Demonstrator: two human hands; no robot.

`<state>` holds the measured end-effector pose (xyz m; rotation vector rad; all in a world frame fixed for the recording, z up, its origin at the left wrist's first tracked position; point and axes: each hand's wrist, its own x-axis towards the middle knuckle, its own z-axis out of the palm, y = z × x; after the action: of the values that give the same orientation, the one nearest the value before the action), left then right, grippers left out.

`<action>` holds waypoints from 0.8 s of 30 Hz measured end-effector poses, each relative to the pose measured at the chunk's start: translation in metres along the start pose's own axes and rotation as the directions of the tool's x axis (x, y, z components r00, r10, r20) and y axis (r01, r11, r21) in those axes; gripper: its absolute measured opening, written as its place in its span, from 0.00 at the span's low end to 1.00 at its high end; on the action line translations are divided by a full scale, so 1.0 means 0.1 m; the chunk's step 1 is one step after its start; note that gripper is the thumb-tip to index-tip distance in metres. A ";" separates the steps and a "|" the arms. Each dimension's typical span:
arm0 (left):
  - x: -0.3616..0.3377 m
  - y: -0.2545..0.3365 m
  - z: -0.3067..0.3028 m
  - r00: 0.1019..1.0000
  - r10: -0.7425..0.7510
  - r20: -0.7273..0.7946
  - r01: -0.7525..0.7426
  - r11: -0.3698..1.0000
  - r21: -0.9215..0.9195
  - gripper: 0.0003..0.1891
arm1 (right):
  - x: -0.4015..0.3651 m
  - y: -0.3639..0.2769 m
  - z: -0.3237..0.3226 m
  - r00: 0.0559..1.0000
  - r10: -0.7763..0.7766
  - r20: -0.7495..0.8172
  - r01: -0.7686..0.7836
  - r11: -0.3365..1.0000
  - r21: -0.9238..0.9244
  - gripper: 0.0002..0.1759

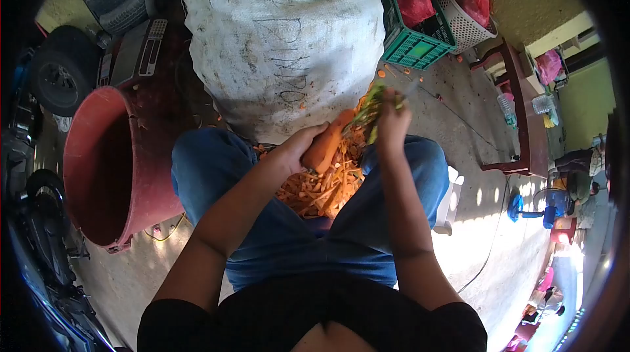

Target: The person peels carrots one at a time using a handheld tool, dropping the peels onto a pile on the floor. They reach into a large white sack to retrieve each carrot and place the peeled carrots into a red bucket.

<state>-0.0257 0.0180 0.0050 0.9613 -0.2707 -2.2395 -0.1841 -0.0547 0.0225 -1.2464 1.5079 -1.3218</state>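
Note:
A large peeled-looking orange carrot (pixel 326 144) is gripped in my left hand (pixel 298 149), its far end pointing up and to the right. My right hand (pixel 394 122) is closed around a blurred green-and-yellow patterned thing (pixel 373 108) that overlaps the carrot's far end; its kind I cannot tell. Between my knees, under the carrot, lies a heap of orange carrot peelings (pixel 323 189). Just beyond my hands stands a big, full white woven sack (pixel 282 43) with dark handwriting, and carrots show at its open top.
A large red tub (pixel 98 162) lies tipped at my left. To the right of the sack are a green crate (pixel 420 53) and a white perforated basket (pixel 467 27) with red bags. A reddish-brown wooden frame (pixel 525 116) stands farther right. Orange scraps dot the concrete floor.

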 end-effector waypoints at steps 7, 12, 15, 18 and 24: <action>0.04 -0.04 0.02 0.961 0.135 -0.241 -0.116 0.989 0.094 0.18 | -0.31 0.07 0.27 0.912 -0.368 0.180 0.405 0.874 -0.268 0.08; -0.14 -0.15 0.07 1.000 -0.005 0.024 -0.001 0.973 0.232 0.19 | 0.50 0.10 -0.23 0.887 -0.328 -0.326 0.108 0.833 -0.542 0.10; -0.08 -0.10 0.10 0.997 0.071 -0.010 -0.068 0.979 0.191 0.20 | 0.49 0.19 -0.31 0.925 -0.275 -0.261 0.196 0.936 -0.293 0.11; 0.03 -0.02 0.02 0.998 0.052 -0.025 -0.051 0.998 0.020 0.22 | -0.01 -0.06 0.01 0.996 -0.087 0.014 0.086 0.995 0.048 0.12; 0.09 -0.04 -0.05 0.994 0.096 -0.049 -0.101 0.989 -0.104 0.18 | -0.41 -0.08 0.28 0.915 -0.313 0.255 0.370 0.902 -0.222 0.08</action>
<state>-0.0285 0.0157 -0.0052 0.9189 -0.1741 -2.1182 -0.1466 -0.0218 0.0231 -1.8375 1.3841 -1.1754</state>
